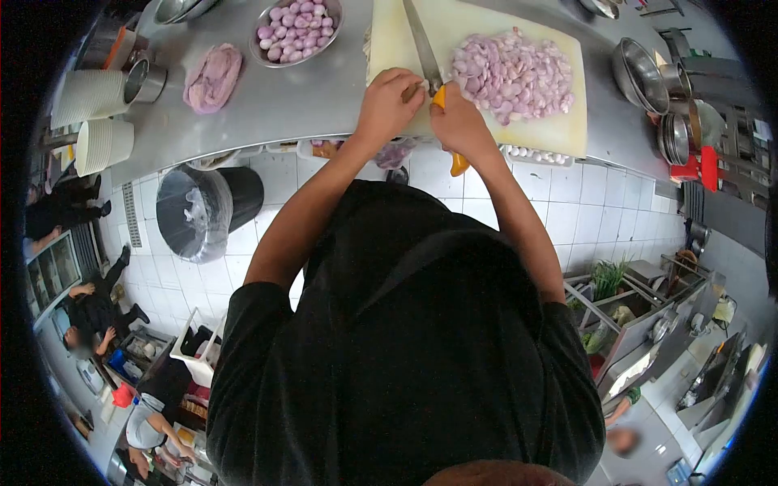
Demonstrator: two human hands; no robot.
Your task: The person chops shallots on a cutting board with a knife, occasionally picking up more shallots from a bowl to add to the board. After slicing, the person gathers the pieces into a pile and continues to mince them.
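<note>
My right hand (460, 123) is wrapped round the yellow handle of a knife (421, 40), whose long blade points away from me over the cutting board (395, 32). Close by on its left, my left hand (391, 101) has its fingers curled together near the blade's base; whatever they pinch is too small and hidden to name. A broad heap of sliced shallots (512, 74) covers the right part of the board. Whole peeled shallots fill a metal bowl (255, 40) to the board's left.
A pinkish bag (213, 78) lies on the steel counter (316, 101). White containers (104, 147) stack at its left end, metal bowls (640, 74) at its right. A lined bin (194, 215) stands on the tiled floor. Other people (154, 425) are at the lower left.
</note>
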